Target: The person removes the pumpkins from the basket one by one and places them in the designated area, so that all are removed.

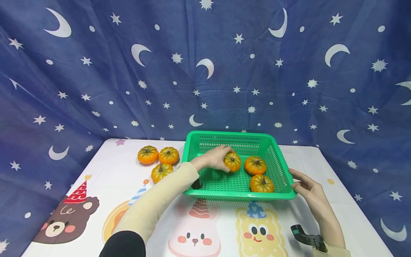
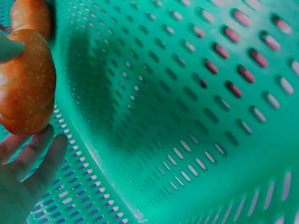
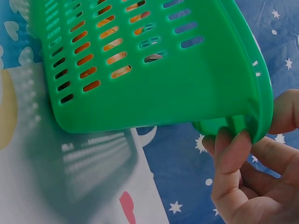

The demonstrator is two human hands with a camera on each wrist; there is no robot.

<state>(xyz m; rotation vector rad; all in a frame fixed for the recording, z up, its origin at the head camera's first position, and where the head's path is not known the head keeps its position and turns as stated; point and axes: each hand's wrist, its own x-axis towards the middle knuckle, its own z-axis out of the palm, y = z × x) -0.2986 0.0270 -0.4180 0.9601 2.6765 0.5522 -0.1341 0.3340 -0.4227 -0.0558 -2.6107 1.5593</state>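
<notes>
Pumpkin (image 1: 233,162), squat, ribbed and orange-yellow, is partly hidden by the bare left hand (image 1: 213,159) gripping it inside a rectangular, perforated green plastic basket (image 1: 224,195), whose rim (image 3: 262,79) the bare right hand (image 1: 310,191) pinches.

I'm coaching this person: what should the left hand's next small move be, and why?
Probably ease the left hand open and leave its pumpkin in the basket: it is already inside, near two others, while the right hand holds the rim and three more sit on the table.
</notes>
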